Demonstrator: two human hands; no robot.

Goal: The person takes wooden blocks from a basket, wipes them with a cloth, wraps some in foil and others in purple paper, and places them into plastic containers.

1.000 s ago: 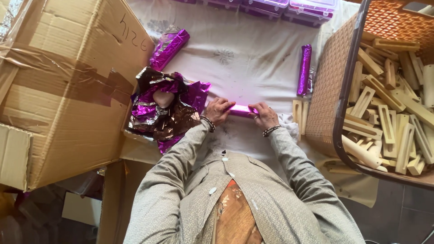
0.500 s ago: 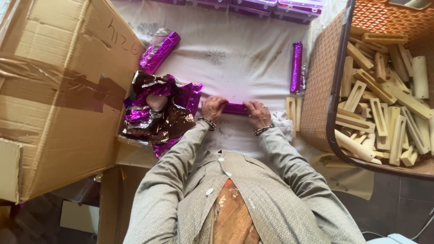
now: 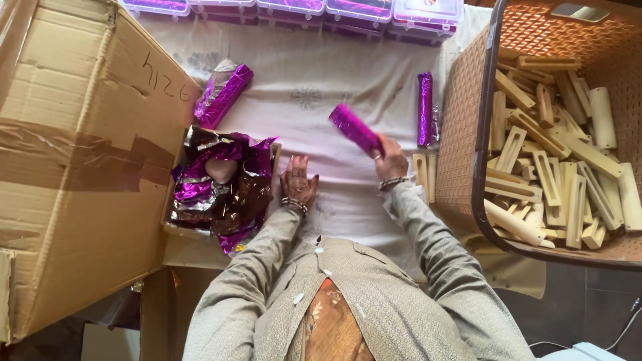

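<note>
My left hand lies flat on the white cloth, fingers spread, holding nothing. My right hand is closed on one end of a purple wrapped bar, lifted off the cloth and tilted. I think this bar is done. Just beside my right hand lie two bare wood pieces, and the basket holds many more to wrap. Farther off lie two more wrapped bars.
</note>
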